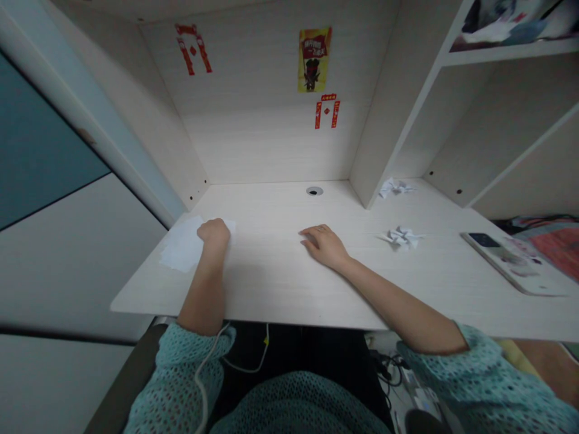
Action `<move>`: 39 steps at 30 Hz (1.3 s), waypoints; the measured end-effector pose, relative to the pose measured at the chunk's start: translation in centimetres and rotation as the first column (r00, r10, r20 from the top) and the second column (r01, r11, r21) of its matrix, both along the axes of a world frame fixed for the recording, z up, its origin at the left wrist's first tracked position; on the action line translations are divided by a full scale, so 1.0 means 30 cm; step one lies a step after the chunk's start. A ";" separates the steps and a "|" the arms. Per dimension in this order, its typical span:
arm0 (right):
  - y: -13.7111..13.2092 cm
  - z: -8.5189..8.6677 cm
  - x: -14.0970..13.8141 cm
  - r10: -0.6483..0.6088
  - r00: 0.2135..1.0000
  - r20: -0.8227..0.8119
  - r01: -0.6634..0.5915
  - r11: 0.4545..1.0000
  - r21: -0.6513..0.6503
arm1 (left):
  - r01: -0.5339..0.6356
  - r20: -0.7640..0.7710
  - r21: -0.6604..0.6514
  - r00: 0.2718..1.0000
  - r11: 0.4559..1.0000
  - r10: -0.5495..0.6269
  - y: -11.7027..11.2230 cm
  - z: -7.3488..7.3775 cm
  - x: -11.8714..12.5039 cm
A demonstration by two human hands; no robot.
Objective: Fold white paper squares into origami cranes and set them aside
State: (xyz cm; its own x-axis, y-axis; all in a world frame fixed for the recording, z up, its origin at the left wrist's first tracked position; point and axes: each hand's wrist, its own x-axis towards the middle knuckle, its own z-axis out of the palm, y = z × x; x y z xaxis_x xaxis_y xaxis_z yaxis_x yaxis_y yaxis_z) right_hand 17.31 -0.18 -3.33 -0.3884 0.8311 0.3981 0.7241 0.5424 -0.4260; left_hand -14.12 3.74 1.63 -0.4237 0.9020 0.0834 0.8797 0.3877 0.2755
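"Paper (pixel 180 244) is lying where, as you are seeing it?"

"It is spreading white across the left-middle of the frame, on the pale desk (pixel 271 283), near its left edge. My left hand (pixel 214 232) is sitting over the paper's right part."

"How are you holding those fingers?"

"I am curling them together into a fist. I cannot tell whether they are clamping anything, since the back of my hand is hiding the tips."

"And your other hand?"

"My right hand (pixel 323 246) is resting on the desk at the centre of the frame, pointing left, well apart from the paper. I am holding its thumb and forefinger slightly apart, and a ring (pixel 322 228) is showing on one finger."

"What is lying to the right?"

"Right of centre, a spiky piece of folded white paper (pixel 401 238) is lying on the desk. A similar piece (pixel 388 187) is sitting higher in the frame, just right of the upright divider (pixel 402 78). Toward the right edge, a device in a pale patterned case (pixel 515 265) is lying flat."

"And above?"

"Red stickers (pixel 193 50) are showing at the upper left, and a yellow one (pixel 314 59) is brightening the upper centre."
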 end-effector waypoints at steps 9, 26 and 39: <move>-0.002 0.006 0.000 0.017 1.000 0.003 -0.017 1.000 -0.002 | 0.055 -0.316 -0.053 0.946 0.997 -0.069 -0.030 0.002 0.129; 0.056 -0.004 -0.009 -0.121 0.602 -0.789 -0.160 0.950 -0.267 | 0.444 0.928 0.338 -0.010 0.830 -0.373 -0.074 -0.076 0.416; 0.053 0.027 0.045 -0.053 0.732 -0.679 -0.099 0.978 -0.182 | 0.347 0.923 0.301 0.129 0.888 -0.363 -0.055 -0.077 0.391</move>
State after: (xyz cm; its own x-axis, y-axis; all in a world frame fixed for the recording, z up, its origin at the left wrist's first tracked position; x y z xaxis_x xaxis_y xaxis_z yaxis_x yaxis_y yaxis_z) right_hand 18.67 1.42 -2.53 -0.0983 0.9133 0.3952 0.1892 0.4070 -0.8936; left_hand -2.40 2.09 -0.70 0.1807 0.9785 -0.0998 -0.0075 0.1029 0.9947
